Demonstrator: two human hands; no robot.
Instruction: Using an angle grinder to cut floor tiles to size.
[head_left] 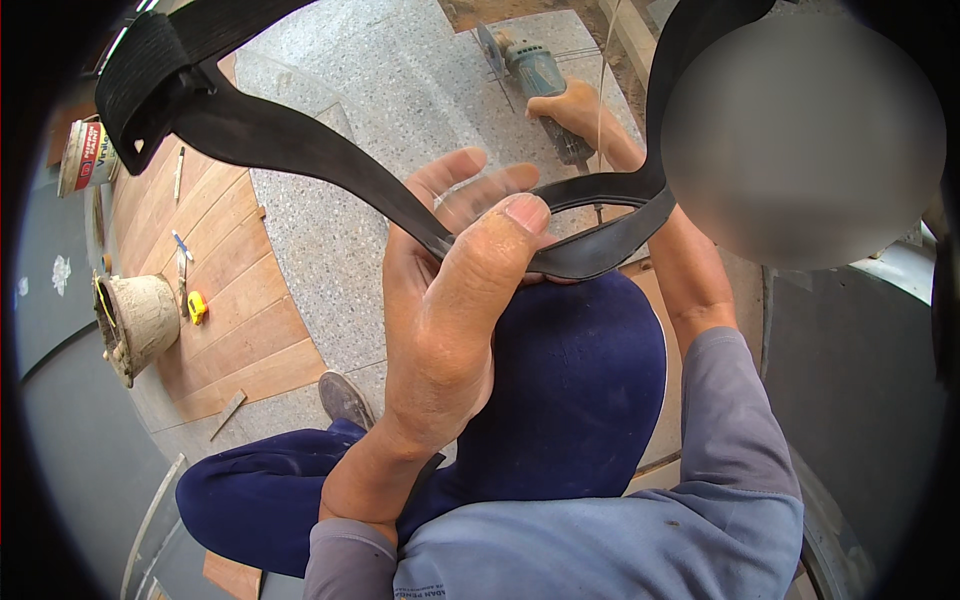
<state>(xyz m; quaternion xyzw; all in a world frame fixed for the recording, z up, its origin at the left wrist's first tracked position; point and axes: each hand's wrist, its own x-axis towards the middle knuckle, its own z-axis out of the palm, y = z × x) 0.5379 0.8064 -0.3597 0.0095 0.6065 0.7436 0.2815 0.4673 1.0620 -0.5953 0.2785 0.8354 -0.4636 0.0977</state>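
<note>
My left hand [440,325] pinches the goggles [600,252] up close, thumb nearest me — light pinch at the rim seems best; my right hand [583,112] wraps the grinder [540,75] over the terrazzo [320,260], best kept steady. Strap [280,142] crosses my view; bucket [148,315], tape [197,308] left — grey blur hides upper right.

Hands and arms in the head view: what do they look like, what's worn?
Left hand and right hand both ungloved, no watch visible. Left sleeve and right sleeve plain grey, stopping short of the wrists; the right one meets a blue-grey shirt body. No cables or markings visible on either sleeve.
</note>
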